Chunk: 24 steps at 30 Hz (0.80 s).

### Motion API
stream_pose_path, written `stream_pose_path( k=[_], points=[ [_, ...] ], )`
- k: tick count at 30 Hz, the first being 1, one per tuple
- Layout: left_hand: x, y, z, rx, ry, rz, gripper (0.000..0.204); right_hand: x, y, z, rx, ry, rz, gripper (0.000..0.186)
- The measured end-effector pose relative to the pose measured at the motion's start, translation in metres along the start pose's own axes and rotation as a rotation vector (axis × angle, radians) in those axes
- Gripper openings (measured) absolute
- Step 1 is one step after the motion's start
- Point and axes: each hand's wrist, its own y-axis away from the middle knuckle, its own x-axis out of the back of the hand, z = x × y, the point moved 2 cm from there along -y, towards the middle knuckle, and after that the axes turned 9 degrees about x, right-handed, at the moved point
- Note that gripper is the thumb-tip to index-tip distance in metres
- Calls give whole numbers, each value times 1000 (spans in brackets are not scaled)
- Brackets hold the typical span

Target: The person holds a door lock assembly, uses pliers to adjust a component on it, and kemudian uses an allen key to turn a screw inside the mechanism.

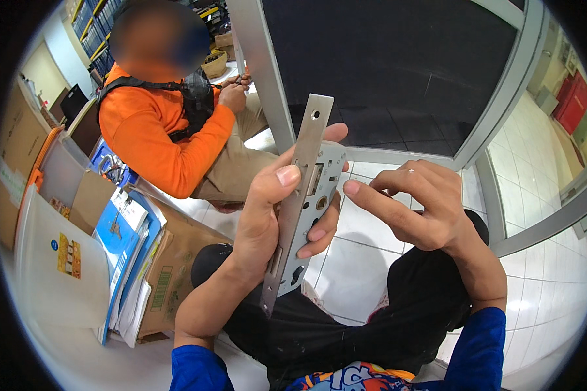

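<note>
So the left hand is closed in a proper grip, thumb laid across the front and angled up to the right, fingers curling round from behind. Left forearm slants up from below. Right hand is empty, back up, one digit poking left (thumb or index, can't tell), tip near the left fingers. Right forearm leans up and inward, wrist bent.

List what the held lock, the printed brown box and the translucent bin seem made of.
Lock: metal, probably steel; the faceplate looks brushed, with a dull silvery sheen. Printed brown box: cardboard, matte and tan. Translucent bin: likely plastic, smooth, milky and semi-clear.
</note>
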Motion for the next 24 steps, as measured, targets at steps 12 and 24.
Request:
stream_pose_path(
  k=[12, 24],
  points=[
    [19, -8, -2, -47, -115, 153, 55, -6, -2, 6, -109, -145, 44, 57],
    [12, -5, -1, -143, -132, 408, 39, -10, -1, 5, -194, -223, 16, 59]
  ],
)
